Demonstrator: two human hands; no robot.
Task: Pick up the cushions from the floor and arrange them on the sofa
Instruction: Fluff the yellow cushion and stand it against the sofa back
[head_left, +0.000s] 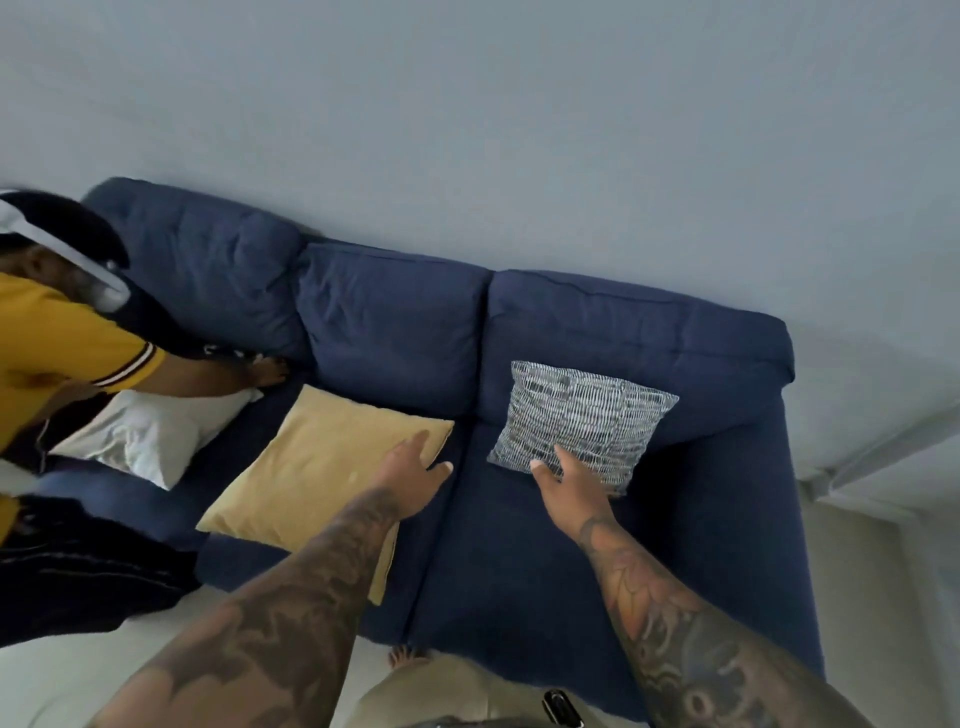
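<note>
A dark blue sofa stands against the wall. A yellow cushion lies flat on the middle seat, and my left hand rests on its right corner with fingers spread. A grey-and-white patterned cushion leans on the right seat against the backrest. My right hand touches its lower edge, fingers apart, not gripping. A white cushion lies on the left seat.
Another person in a yellow shirt bends over the sofa's left end, one hand by the white cushion. Pale floor runs in front. My foot sits at the sofa's base. A white skirting is at right.
</note>
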